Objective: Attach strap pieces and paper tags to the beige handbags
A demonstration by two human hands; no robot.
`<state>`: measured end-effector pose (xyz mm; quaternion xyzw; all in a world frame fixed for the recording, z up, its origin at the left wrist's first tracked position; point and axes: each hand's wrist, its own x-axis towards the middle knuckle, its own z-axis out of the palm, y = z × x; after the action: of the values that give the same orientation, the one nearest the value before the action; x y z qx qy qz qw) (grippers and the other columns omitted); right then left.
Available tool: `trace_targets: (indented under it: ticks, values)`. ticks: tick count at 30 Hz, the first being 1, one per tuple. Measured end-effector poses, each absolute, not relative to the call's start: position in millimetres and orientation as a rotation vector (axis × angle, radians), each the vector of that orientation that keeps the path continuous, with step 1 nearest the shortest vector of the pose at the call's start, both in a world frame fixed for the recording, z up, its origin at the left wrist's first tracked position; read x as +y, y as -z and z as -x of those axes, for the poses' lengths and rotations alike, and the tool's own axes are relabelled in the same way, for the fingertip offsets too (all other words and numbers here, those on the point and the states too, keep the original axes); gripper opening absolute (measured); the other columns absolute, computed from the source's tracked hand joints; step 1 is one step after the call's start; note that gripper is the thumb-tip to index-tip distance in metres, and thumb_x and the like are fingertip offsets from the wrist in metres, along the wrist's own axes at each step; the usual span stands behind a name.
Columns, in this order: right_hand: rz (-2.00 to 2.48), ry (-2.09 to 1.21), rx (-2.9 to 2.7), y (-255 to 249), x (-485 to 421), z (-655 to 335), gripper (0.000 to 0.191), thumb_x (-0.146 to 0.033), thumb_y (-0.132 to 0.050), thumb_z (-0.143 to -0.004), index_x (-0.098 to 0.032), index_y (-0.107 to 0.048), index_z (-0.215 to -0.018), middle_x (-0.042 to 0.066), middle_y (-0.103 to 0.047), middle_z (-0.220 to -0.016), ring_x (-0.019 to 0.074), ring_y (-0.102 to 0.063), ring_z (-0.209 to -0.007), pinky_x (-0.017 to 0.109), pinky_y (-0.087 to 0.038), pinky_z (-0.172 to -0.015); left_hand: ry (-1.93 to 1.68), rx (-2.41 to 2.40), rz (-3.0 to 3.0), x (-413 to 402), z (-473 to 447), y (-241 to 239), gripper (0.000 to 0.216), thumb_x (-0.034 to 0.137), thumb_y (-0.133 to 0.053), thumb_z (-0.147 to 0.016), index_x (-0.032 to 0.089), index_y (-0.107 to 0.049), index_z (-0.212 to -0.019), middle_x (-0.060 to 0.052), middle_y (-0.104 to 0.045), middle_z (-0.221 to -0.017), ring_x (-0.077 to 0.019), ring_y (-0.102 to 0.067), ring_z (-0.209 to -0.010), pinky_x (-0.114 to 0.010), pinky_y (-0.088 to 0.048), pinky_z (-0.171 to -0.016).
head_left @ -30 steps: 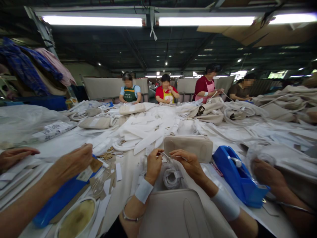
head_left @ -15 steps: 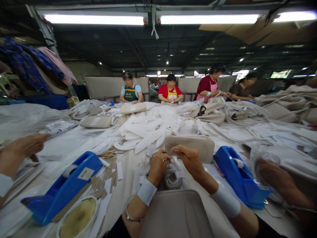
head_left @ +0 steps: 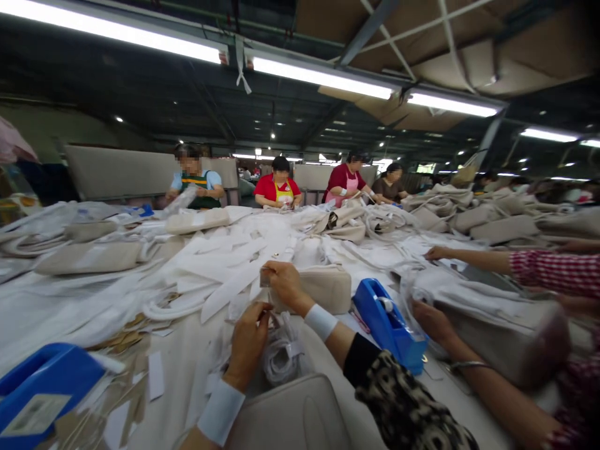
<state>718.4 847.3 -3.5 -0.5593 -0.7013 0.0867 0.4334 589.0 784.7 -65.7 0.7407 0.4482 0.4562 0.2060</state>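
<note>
My left hand (head_left: 249, 342) is closed in a pinch just left of a coiled bundle in clear plastic (head_left: 281, 361); what sits between its fingertips is too small to make out. Above it, my right hand (head_left: 287, 286) pinches a small translucent strip (head_left: 265, 279), perhaps tape. The coil rests at the top edge of a beige bag (head_left: 290, 417) lying in front of me. Behind my right hand stands another beige bag (head_left: 328, 289), partly covered by that hand.
Blue tape dispensers stand at the right (head_left: 387, 325) and lower left (head_left: 42, 390). White strips (head_left: 234, 275) and beige bags are heaped across the table. At the right, a co-worker's hands (head_left: 434, 322) work at a plastic-wrapped bag. Several people sit or stand opposite.
The view has swung to the right, so things appear further left. My right hand has risen above my left hand and crossed over towards the left, with a translucent strip showing in its fingers.
</note>
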Motion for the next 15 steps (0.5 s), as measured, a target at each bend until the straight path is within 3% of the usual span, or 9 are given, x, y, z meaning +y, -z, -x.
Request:
trace_targets:
  ticks: [3, 9, 15]
  values:
    - [1.447, -0.196, -1.748, 7, 854, -715, 0.016, -0.024, -0.057, -0.088, -0.022, -0.071, -0.081, 0.001, -0.07, -0.077, 0.017, -0.059, -0.073, 0.026, -0.039, -0.069, -1.121, 1.226, -2.148, 789, -589, 69, 0.025, 0.023, -0.044, -0.082, 0.019, -0.067, -0.092, -0.008, -0.069, -0.101, -0.0232, -0.064, -0.094, -0.037, -0.049, -0.087]
    - [1.382, -0.175, -1.761, 8, 856, -717, 0.018, -0.024, -0.058, -0.089, -0.026, -0.072, -0.101, -0.001, -0.072, -0.102, 0.0164, -0.062, -0.092, 0.025, -0.043, -0.082, -0.998, 1.242, -2.163, 798, -588, 75, 0.031, 0.025, -0.044, -0.08, 0.016, -0.067, -0.098, -0.012, -0.067, -0.112, -0.0254, -0.064, -0.1, -0.041, -0.048, -0.094]
    - [1.255, -0.226, -1.698, 5, 829, -729, 0.021, -0.016, -0.054, -0.089, -0.023, -0.072, -0.096, 0.002, -0.072, -0.102, 0.0182, -0.064, -0.096, 0.029, -0.045, -0.089, -1.119, 1.207, -2.11, 789, -587, 72, 0.029, 0.017, -0.044, -0.081, 0.017, -0.067, -0.098, -0.009, -0.069, -0.106, -0.0228, -0.063, -0.1, -0.037, -0.049, -0.091]
